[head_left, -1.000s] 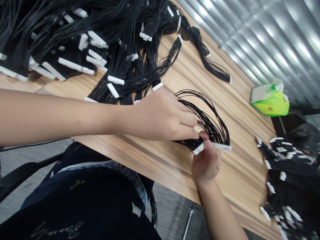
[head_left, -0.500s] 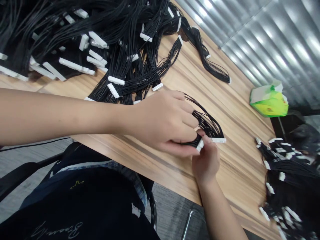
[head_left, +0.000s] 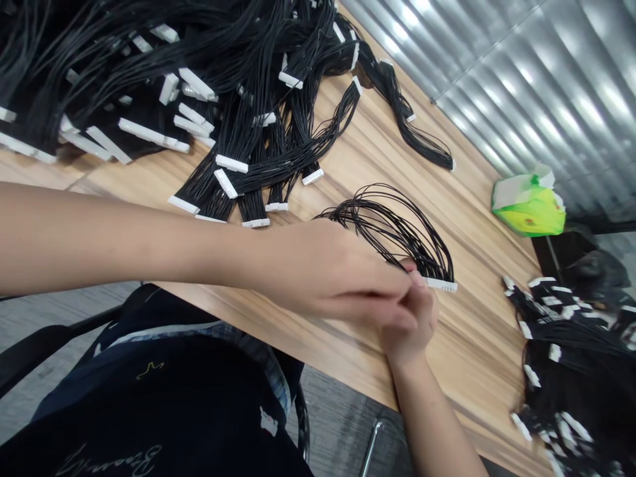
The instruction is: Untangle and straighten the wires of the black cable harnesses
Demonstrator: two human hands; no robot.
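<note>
My right hand (head_left: 415, 318) pinches a black wire harness (head_left: 392, 225) beside its long white connector (head_left: 442, 285), which sticks out to the right of the fingertips. The harness wires arch up from there in a loose loop on the wooden table and run back toward my left hand (head_left: 348, 271). That hand reaches across from the left, palm down. Its fingers overlap the right hand and are smeared by motion, so what lies between them is hidden.
A big heap of black harnesses with white connectors (head_left: 231, 163) covers the far left of the table (head_left: 477, 331). Another pile (head_left: 581, 371) lies at the right. A green and white tissue pack (head_left: 529, 205) sits near the corrugated metal wall (head_left: 527, 86). A chair armrest (head_left: 54, 338) is lower left.
My left hand has shifted down and its fingers have straightened over the right hand. The white connector between the hands is now hidden, and more of the wire loop shows.
</note>
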